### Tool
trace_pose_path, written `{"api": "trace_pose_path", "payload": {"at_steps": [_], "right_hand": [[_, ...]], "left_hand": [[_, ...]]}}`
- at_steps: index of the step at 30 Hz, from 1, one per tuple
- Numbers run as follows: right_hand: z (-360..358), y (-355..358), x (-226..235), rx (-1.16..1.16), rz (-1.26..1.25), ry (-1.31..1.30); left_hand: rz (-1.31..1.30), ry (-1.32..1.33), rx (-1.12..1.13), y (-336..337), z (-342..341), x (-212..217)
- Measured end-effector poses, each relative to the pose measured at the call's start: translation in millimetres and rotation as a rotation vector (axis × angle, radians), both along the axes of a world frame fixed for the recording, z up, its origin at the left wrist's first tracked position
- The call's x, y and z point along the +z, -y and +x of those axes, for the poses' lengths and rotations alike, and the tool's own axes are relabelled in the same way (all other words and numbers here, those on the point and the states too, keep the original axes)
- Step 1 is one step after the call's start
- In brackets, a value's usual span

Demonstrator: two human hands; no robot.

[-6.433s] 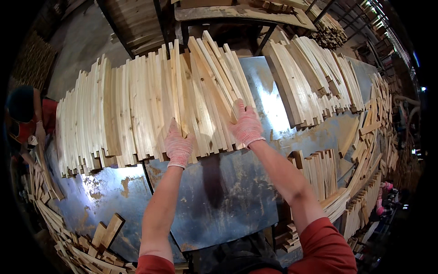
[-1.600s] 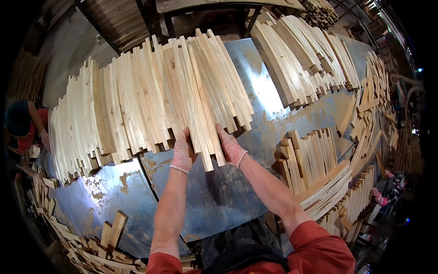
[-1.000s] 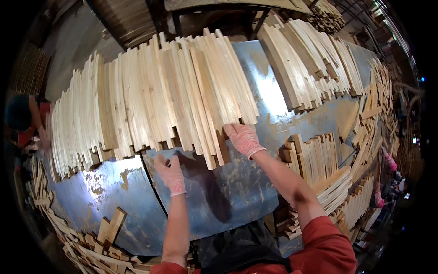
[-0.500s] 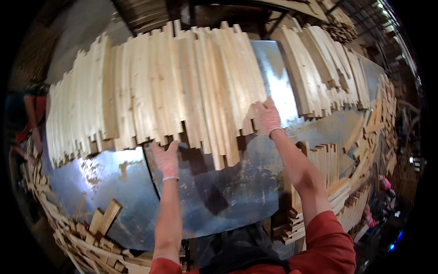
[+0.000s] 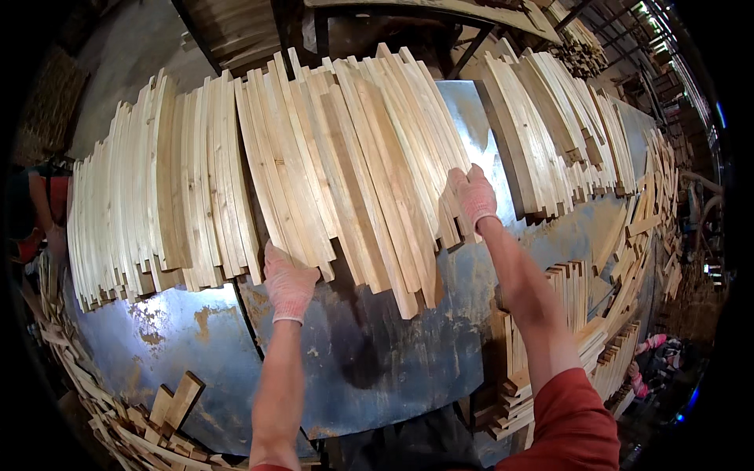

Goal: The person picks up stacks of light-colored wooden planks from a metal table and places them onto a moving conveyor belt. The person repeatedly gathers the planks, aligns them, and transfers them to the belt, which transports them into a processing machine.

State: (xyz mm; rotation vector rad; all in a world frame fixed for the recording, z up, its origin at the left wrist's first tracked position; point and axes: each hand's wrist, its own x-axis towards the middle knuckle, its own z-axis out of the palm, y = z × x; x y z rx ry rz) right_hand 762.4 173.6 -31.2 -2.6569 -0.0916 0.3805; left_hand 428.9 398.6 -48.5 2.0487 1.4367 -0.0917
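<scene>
A wide row of pale wooden strips (image 5: pixel 290 180) lies side by side on a metal-topped table, their near ends uneven. My left hand (image 5: pixel 289 284), in a pinkish knitted glove, grips the near left edge of one group of strips, its fingertips in a narrow dark gap and partly hidden. At that group's right edge, my right hand (image 5: pixel 473 196), gloved alike, presses its fingers against the outermost strip. The group is held between both hands. Left of the gap lies the other part of the row (image 5: pixel 149 196).
Bare metal tabletop (image 5: pixel 393 369) shows in front of me. Another batch of strips (image 5: pixel 542 133) lies to the right. Offcuts (image 5: pixel 181 400) heap at the lower left, with stacked strips (image 5: pixel 569 290) at the lower right. A person's arm (image 5: pixel 43 204) shows at the far left.
A gap has opened in the row where my left hand is. The group between my hands has shifted right and toward me, its strips now slanting. The view has also moved slightly.
</scene>
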Motion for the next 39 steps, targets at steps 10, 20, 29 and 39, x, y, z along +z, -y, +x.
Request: {"api": "trace_pose_path", "payload": {"at_steps": [10, 20, 29, 39], "right_hand": [[-69.0, 65.3, -5.0, 0.006, 0.006, -0.031], [-315.7, 233.6, 30.3, -0.222, -0.008, -0.284], [-518.7, 374.1, 44.9, -0.199, 0.004, -0.507], [-505.9, 424.4, -46.9, 0.072, 0.386, -0.756]], "left_hand": [[0.145, 0.147, -0.129, 36.0, -62.6, 3.0], [0.030, 0.055, -0.162, 155.4, -283.9, 30.9], [-0.110, 0.174, -0.331, 274.1, -457.2, 86.2], [-0.251, -0.118, -0.730, 204.1, -478.3, 85.9]]}}
